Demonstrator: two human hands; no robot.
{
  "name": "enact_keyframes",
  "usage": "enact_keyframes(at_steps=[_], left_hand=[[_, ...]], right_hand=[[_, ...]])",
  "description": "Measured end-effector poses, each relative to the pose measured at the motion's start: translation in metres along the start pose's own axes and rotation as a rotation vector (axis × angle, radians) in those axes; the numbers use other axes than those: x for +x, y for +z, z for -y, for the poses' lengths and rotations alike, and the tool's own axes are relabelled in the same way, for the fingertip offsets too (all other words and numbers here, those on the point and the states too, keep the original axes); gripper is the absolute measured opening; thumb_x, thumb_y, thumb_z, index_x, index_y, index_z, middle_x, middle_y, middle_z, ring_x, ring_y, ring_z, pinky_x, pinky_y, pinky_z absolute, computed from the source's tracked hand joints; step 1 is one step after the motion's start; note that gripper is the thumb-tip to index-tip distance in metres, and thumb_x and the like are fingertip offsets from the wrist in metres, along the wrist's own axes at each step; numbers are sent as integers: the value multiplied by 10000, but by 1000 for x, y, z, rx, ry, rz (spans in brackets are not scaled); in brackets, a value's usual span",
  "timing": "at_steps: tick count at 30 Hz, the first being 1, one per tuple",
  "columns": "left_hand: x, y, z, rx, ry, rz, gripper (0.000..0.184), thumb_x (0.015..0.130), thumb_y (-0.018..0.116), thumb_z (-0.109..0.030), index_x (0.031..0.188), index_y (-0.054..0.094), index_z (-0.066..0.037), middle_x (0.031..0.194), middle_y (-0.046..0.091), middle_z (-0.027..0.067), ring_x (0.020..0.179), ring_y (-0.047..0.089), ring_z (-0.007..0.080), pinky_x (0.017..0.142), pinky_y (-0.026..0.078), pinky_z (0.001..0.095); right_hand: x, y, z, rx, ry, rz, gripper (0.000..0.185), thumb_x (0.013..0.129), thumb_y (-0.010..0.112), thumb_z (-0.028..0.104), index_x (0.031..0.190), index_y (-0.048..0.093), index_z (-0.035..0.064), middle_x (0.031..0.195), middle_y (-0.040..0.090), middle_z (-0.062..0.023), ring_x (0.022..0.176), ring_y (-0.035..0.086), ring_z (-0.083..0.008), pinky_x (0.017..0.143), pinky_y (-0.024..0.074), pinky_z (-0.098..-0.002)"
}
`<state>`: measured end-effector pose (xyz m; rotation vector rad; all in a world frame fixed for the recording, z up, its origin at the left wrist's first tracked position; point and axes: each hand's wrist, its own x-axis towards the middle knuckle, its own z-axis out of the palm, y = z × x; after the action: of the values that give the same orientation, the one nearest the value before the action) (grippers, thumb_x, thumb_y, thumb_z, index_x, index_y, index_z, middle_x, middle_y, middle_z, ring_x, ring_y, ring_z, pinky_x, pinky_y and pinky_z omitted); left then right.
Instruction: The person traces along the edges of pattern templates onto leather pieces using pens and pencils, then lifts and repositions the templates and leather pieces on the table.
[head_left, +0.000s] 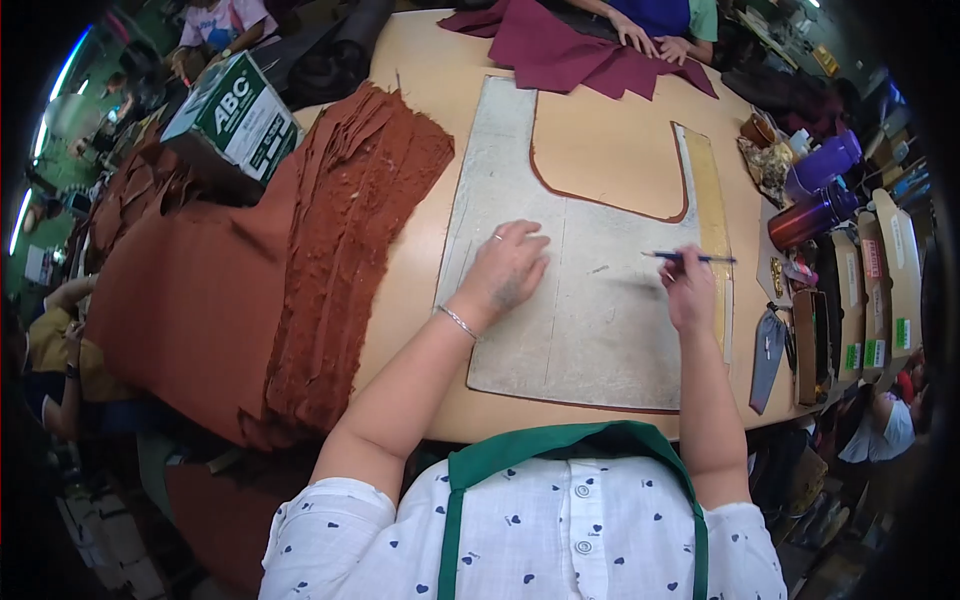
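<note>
A large pale U-shaped template point(600, 300) lies flat on the wooden table point(400, 290), with a thin reddish-brown edge showing along its cutout and bottom. My left hand point(507, 267) rests on the template's left part, fingers spread and holding nothing. Over the right part, my right hand point(688, 285) holds a dark pencil point(712, 259) between its fingers, the tip pointing left. A yellowish strip point(714, 205) runs along the template's right side. Short dark marks show on the template between my hands.
Reddish-brown leather pieces point(350, 220) are piled at left beside an ABC box point(240, 120). Across the table, a person's hands point(650, 42) touch maroon pieces point(570, 50). Bottles point(812, 218), a grey pouch point(768, 355) and cardboard boxes point(848, 290) stand or lie at right.
</note>
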<state>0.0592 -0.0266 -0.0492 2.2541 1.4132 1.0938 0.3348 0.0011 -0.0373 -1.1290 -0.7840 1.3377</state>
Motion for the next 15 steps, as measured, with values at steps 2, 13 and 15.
enact_keyframes(at_steps=[2,13,15], left_hand=[[19,1,17,84,3,0,222,755,583,-86,965,579,-13,1066,523,150,1007,493,316,834,436,376],[101,93,1,209,123,111,225,759,582,-154,975,583,-90,1002,530,59,961,494,251,776,443,391],[102,101,-8,214,67,149,218,754,586,-161,967,583,-117,969,525,46,931,490,248,760,437,400]], right_hand=[[18,20,-11,-47,-34,-10,209,885,504,313,850,501,107,710,524,7,650,524,-101,607,411,-224],[1,-20,5,67,-161,-60,271,890,480,347,787,515,99,740,541,-3,679,534,-105,647,442,-256],[-10,-39,15,112,-168,-122,262,890,482,342,801,513,97,740,541,-5,670,525,-104,654,440,-252]])
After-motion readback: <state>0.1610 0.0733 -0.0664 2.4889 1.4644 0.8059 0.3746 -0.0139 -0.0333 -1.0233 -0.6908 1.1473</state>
